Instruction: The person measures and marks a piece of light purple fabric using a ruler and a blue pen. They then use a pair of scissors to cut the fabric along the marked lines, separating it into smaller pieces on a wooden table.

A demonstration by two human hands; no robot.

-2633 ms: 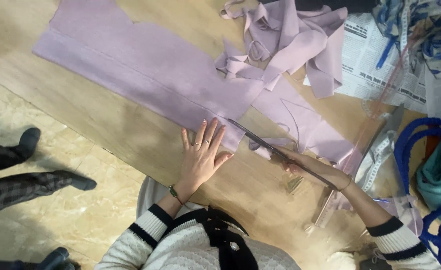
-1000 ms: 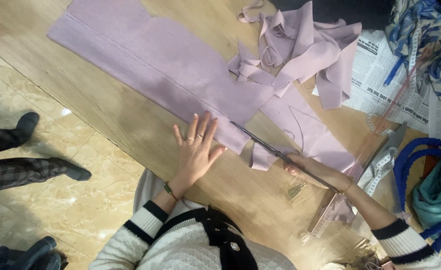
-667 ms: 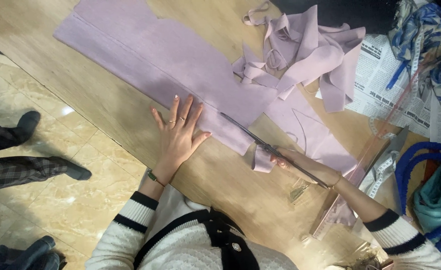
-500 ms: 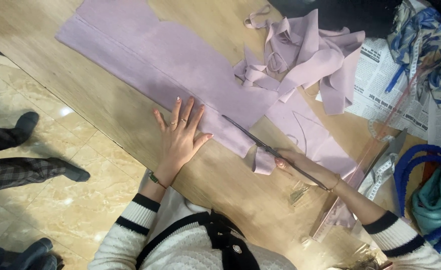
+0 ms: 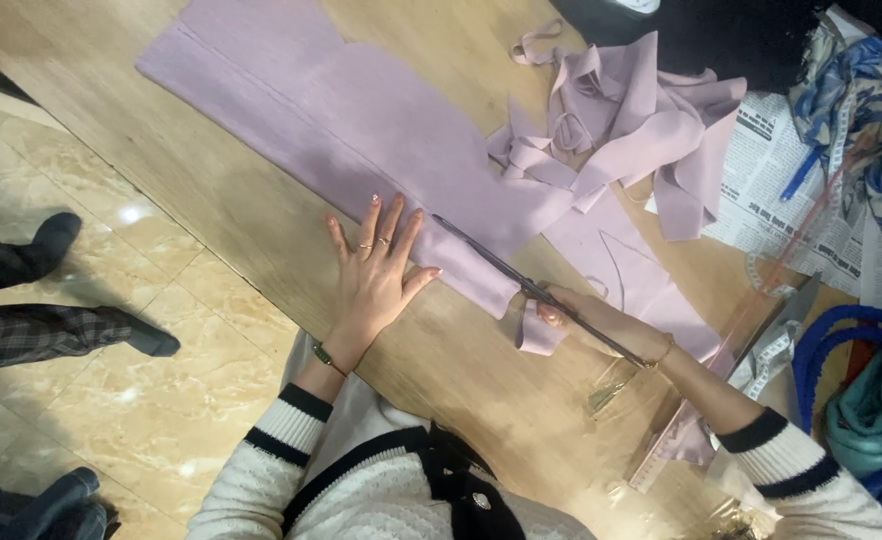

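A long panel of lilac cloth (image 5: 361, 130) is spread from the upper left to the centre of the frame on a pale wooden table (image 5: 461, 380). It is pinned flat by the open left hand (image 5: 376, 270). Long steel scissors (image 5: 531, 288) are gripped in the closed right hand (image 5: 591, 320), right of centre, blades at the cloth's edge.

printed newspaper sheets (image 5: 773, 165), table's far right
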